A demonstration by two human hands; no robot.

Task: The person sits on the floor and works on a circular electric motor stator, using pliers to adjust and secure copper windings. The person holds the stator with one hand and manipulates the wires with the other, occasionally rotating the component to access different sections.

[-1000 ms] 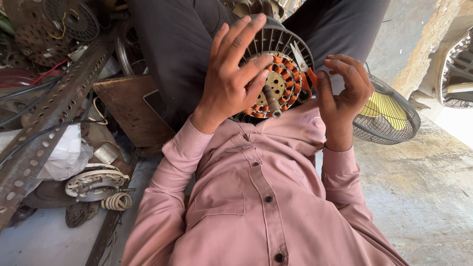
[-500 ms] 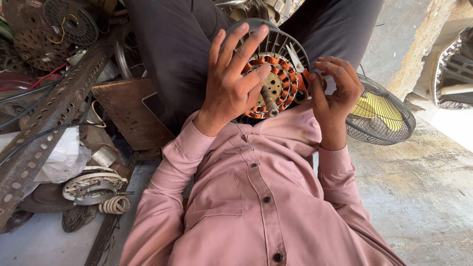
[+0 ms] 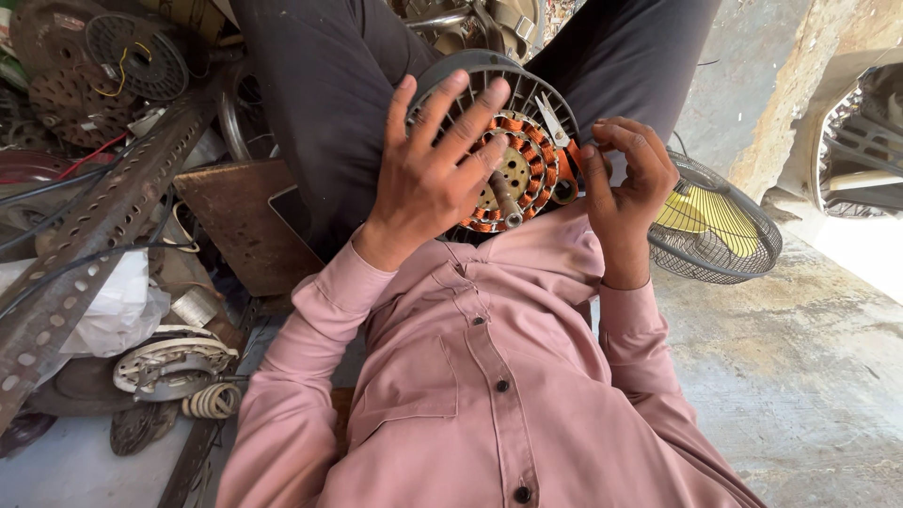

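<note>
left hand (image 3: 428,183) lies flat and spread on the fan motor (image 3: 503,165) in the lap, right hand (image 3: 628,193) at its 3 o'clock pinching what looks like winding wire, so I'd steady the housing and pull evenly.

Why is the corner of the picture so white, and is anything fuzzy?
In the head view, sunlight washes out the floor at the right edge to plain white; the fan motor and both hands, left hand and right hand, sit in soft shade and look sharp; the wide lens bends the metal bar and the edges.
</note>
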